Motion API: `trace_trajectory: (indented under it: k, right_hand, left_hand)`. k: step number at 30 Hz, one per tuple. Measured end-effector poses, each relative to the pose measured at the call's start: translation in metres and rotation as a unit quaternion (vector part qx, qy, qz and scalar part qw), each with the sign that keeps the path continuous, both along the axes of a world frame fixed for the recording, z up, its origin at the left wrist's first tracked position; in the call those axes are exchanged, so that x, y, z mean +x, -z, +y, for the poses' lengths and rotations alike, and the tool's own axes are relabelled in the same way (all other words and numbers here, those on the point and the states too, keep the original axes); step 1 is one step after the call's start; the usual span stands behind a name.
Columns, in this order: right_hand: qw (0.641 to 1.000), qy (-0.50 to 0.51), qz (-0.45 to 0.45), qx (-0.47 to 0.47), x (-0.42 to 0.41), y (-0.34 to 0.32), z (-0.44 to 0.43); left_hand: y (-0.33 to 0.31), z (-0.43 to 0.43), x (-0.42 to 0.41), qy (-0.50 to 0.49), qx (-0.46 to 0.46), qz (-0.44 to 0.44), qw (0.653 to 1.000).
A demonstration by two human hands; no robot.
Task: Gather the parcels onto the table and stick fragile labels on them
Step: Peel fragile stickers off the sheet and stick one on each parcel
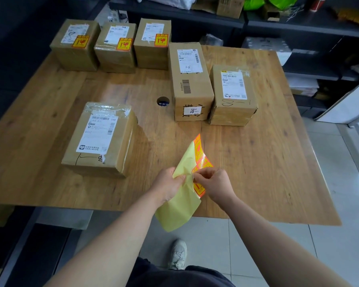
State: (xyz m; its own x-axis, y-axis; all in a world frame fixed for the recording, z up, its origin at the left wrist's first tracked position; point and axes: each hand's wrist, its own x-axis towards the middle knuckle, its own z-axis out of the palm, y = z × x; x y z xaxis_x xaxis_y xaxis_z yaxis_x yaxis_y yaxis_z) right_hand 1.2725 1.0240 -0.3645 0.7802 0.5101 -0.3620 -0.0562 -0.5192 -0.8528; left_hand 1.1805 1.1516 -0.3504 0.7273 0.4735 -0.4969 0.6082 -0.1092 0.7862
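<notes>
Several cardboard parcels stand on the wooden table (257,172). Three at the far left (75,45), (115,47), (152,44) each carry a yellow-and-red fragile label. A tall parcel (190,81), a parcel to its right (232,96) and a near-left parcel (100,139) show only white shipping labels. Above the table's near edge my left hand (168,186) grips the yellow backing of a fragile-label sheet (182,199). My right hand (215,184) pinches the corner of a red-and-yellow label (199,188) on that sheet.
A round cable hole (163,101) sits mid-table. Dark shelves (298,27) with boxes and green bags run along the back and right. Grey tiled floor (330,204) lies to the right, and my shoe (177,254) shows below the table edge.
</notes>
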Motion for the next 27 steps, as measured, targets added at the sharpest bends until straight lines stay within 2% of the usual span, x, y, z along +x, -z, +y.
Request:
trace_trajectory:
  k: [10, 17, 21, 27]
  right_hand:
    - [0.997, 0.049, 0.038, -0.049, 0.004, 0.001, -0.007]
    - [0.994, 0.075, 0.07, -0.045, 0.014, -0.001, -0.012]
    - [0.993, 0.069, 0.085, -0.036, 0.018, -0.004, -0.017]
    - [0.981, 0.109, 0.16, 0.033, 0.019, -0.012, -0.019]
  left_hand:
    - [0.019, 0.015, 0.003, -0.02, 0.145, 0.077, 0.986]
    - [0.024, 0.021, 0.011, 0.046, 0.292, 0.144, 0.944]
    - [0.024, 0.021, 0.014, 0.05, 0.321, 0.158, 0.933]
    - [0.022, 0.019, 0.017, 0.061, 0.355, 0.159, 0.919]
